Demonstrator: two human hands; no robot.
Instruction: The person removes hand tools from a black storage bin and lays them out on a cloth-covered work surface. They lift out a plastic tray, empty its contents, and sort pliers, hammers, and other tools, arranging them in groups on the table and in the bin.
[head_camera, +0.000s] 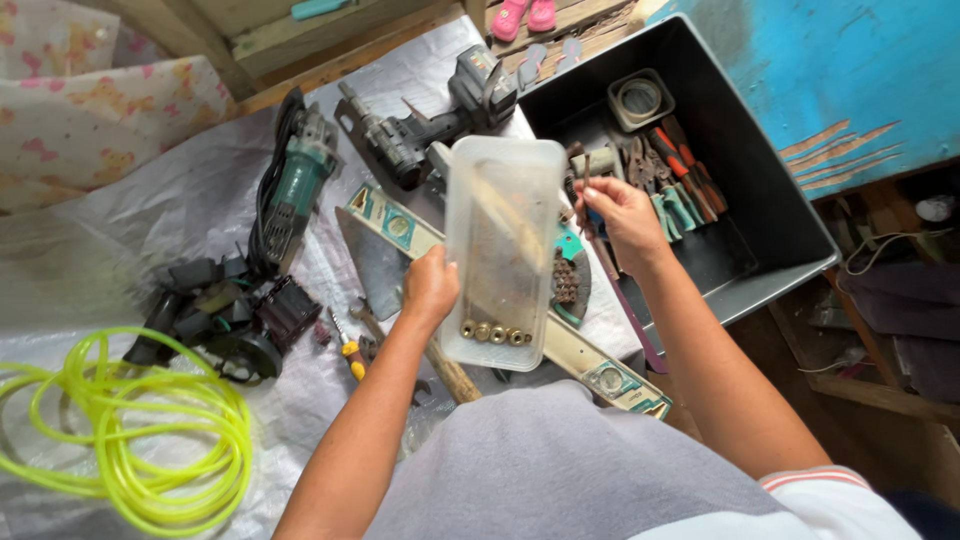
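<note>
Left hand (430, 288) gripping plastic box (500, 250) edge

Daylight falls on a white plastic sheet (150, 215), wooden planks (300, 40) and a blue wall (850, 60).

Clear, perhaps plastic box (500, 250), centre

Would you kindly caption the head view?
Left hand holds a clear plastic box; right hand grips thin tools above a toolbox.
</note>
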